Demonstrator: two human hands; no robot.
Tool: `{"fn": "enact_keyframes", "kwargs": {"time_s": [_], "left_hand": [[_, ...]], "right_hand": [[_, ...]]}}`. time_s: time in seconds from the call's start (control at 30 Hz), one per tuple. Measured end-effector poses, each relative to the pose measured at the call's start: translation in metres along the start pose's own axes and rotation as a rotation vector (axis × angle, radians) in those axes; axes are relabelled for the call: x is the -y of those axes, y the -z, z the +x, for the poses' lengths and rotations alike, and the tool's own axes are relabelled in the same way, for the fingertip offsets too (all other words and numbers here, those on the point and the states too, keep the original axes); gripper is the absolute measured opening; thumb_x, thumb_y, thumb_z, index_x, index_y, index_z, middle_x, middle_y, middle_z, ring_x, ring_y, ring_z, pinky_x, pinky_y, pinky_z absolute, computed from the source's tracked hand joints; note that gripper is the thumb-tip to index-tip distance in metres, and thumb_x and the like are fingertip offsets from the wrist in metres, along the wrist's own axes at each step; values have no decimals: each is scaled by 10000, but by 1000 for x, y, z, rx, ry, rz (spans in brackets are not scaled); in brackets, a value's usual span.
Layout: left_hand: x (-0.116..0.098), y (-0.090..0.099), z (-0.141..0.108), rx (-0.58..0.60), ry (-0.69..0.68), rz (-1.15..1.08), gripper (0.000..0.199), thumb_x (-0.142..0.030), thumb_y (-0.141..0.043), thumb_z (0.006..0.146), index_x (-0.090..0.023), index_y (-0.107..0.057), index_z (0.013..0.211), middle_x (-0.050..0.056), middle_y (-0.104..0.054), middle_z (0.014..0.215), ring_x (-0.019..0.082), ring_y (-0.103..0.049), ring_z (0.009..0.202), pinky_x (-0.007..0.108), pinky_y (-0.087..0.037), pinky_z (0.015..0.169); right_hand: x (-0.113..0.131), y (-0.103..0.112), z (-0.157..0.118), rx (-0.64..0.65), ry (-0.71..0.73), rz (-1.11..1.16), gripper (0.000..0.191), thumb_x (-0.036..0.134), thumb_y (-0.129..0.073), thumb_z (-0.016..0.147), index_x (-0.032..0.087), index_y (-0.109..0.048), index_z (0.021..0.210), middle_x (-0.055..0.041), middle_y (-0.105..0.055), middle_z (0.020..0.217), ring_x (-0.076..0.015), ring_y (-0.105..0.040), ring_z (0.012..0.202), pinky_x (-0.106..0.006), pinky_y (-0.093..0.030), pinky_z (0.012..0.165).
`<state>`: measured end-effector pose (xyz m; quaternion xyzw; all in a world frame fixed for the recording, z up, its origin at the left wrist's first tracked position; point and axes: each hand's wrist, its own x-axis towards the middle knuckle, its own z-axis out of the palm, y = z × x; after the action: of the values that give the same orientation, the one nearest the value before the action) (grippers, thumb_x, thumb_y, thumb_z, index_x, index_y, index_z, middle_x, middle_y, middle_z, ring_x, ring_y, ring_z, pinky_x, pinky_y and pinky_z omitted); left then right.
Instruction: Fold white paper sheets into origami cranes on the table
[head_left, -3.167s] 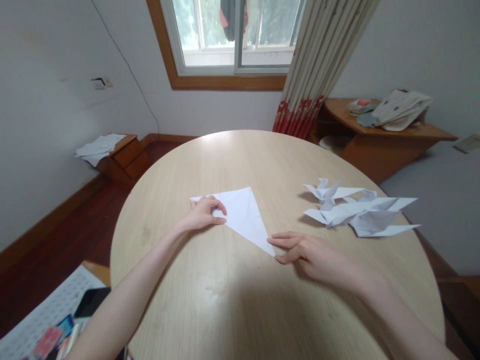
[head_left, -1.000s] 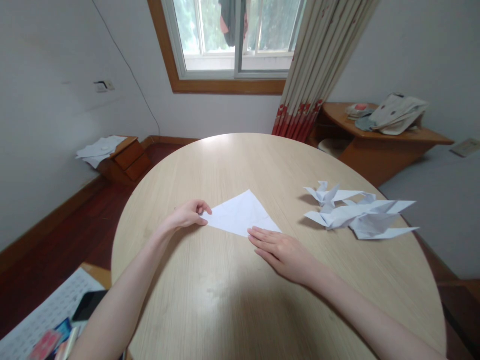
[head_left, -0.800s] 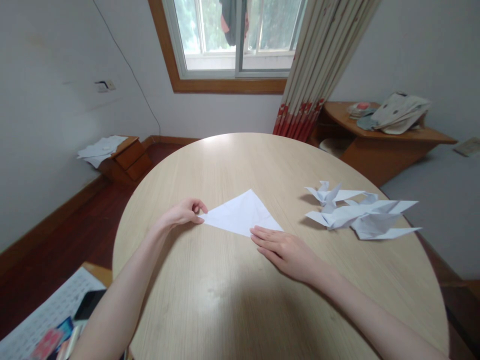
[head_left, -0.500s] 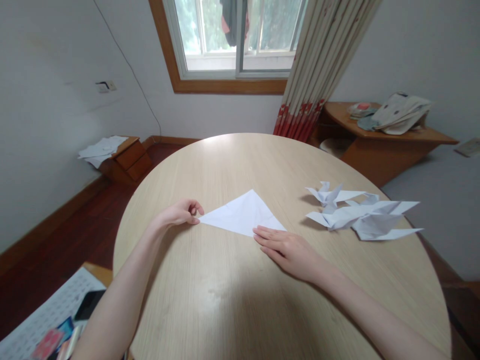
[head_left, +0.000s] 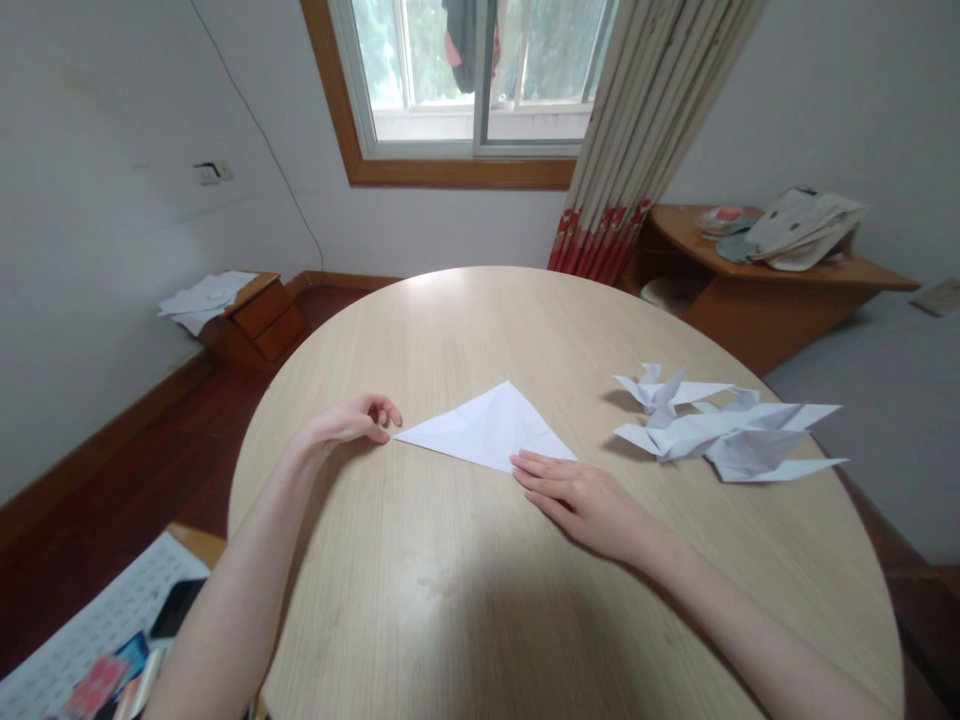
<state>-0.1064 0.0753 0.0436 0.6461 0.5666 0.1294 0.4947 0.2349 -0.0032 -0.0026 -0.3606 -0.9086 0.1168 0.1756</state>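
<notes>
A white sheet of paper [head_left: 480, 425], folded into a flat triangle, lies on the round wooden table [head_left: 450, 580] with one corner pointing away from me. Just beyond its left tip is my left hand [head_left: 360, 418], open, with curled fingers apart from the thumb and nothing between them. My right hand [head_left: 585, 500] rests flat over the triangle's right part, fingers stretched out on the lower edge, and covers some of that edge. Several folded white paper figures [head_left: 720, 430] with pointed wings sit close together on the table's right side.
At the lower left, a side surface holds a patterned sheet [head_left: 82, 620], a dark phone [head_left: 176, 607] and small coloured items. Papers lie on a small cabinet [head_left: 259, 315] at the left. A wooden desk [head_left: 780, 300] with a cloth bag [head_left: 806, 230] stands at the back right.
My left thumb has come off the paper's left tip, and that hand has moved slightly left. My right hand stays on the paper, with hardly any shift.
</notes>
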Motion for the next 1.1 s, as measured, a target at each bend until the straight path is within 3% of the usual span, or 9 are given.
{"fn": "enact_keyframes", "kwargs": {"time_s": [0.2, 0.33, 0.43, 0.53, 0.67, 0.87, 1.1], "left_hand": [[1, -4, 2, -99, -20, 9, 248, -222, -568, 492, -170, -598, 732, -24, -518, 693, 122, -449, 596, 224, -324, 527], [-10, -17, 2, -319, -145, 41, 361, -145, -532, 536, -181, -621, 884, 2, -593, 818, 144, -528, 680, 236, -397, 572], [-19, -32, 3, -469, -293, 67, 324, -169, -523, 665, -188, -639, 966, 51, -643, 1013, 182, -595, 842, 283, -474, 697], [-23, -51, 8, -435, -363, 66, 313, -263, -503, 813, -184, -622, 1091, 88, -642, 1144, 216, -612, 971, 354, -485, 847], [-18, -79, 17, -431, -464, 146, 381, -314, -471, 897, -156, -546, 1236, 130, -587, 1280, 244, -548, 1161, 414, -412, 1008], [-12, -110, 28, -490, -528, 451, 506, -414, -536, 898, -143, -453, 1317, 164, -560, 1308, 302, -502, 1223, 488, -394, 1030], [-8, -119, 30, -484, -575, 573, 623, -425, -604, 853, -146, -379, 1362, 185, -496, 1380, 326, -440, 1301, 506, -368, 1067]], "right_hand": [[1, 1, 0, 0, 1, 4, 346, 197, -450, 946, 215, -630, 1240, -64, -588, 1306, -215, -554, 1226, -424, -494, 1014], [3, 0, 1, -9, 18, -47, 342, 201, -431, 956, 173, -644, 1224, -96, -595, 1299, -238, -573, 1205, -438, -516, 983], [3, -2, 1, -44, 49, -72, 343, 199, -420, 962, 153, -656, 1206, -112, -608, 1284, -253, -586, 1189, -446, -528, 963], [3, -4, 1, -85, 85, -78, 339, 189, -425, 958, 154, -662, 1199, -112, -627, 1263, -259, -593, 1181, -446, -534, 954], [4, -4, 2, -118, 106, -80, 337, 185, -428, 958, 149, -666, 1192, -117, -641, 1243, -259, -601, 1172, -445, -535, 953], [6, -4, 2, -124, 101, -96, 340, 180, -430, 955, 170, -655, 1209, -103, -654, 1236, -255, -603, 1169, -451, -544, 933], [6, -4, 3, -100, 104, -119, 327, 168, -434, 954, 133, -664, 1182, -121, -656, 1230, -269, -605, 1165, -460, -549, 916]]}}
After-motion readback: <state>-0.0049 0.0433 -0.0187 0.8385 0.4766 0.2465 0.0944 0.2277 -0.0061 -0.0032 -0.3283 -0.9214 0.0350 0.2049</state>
